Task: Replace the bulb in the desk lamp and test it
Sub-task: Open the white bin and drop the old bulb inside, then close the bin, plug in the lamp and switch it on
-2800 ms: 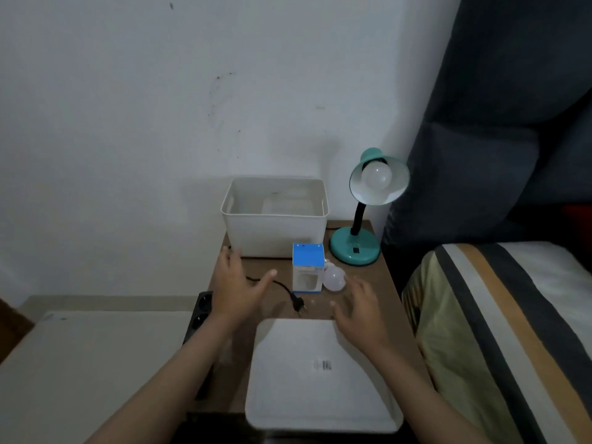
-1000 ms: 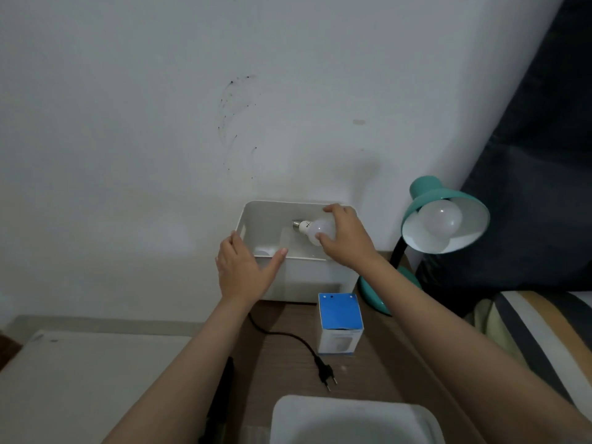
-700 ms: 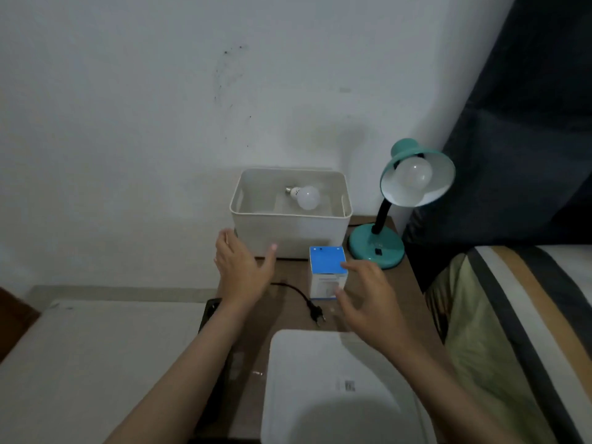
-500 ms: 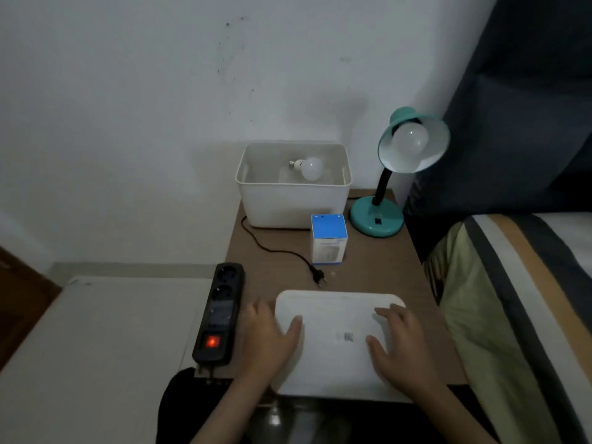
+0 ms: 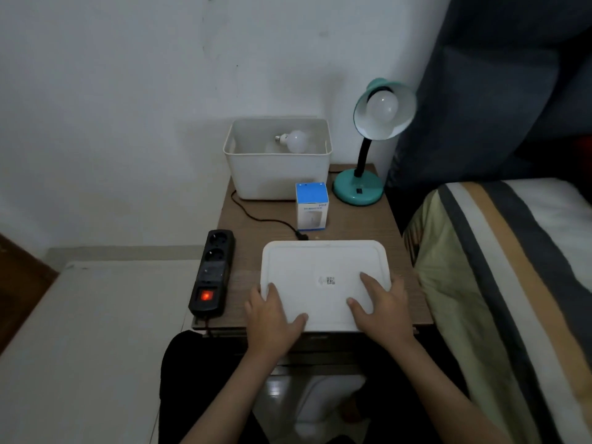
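A teal desk lamp (image 5: 358, 190) stands at the back right of the small table, with a white bulb (image 5: 382, 105) in its shade, unlit. Another white bulb (image 5: 296, 141) lies inside the white bin (image 5: 277, 177) at the back. In front of the bin stands a blue and white bulb box (image 5: 311, 205). The lamp's black plug (image 5: 301, 236) lies loose on the table. A white lid (image 5: 323, 261) lies flat at the front. My left hand (image 5: 270, 318) grips its front left corner, and my right hand (image 5: 381, 306) grips its front right part.
A black power strip (image 5: 213, 272) with a glowing red switch lies along the wooden table's (image 5: 362, 225) left edge. A striped bed (image 5: 499, 267) runs along the right side. A white surface (image 5: 96, 331) sits low on the left, with the wall behind.
My right hand put the loose bulb into the bin and let go. Both hands then came back to the front and took hold of the white lid. The view tilted down.
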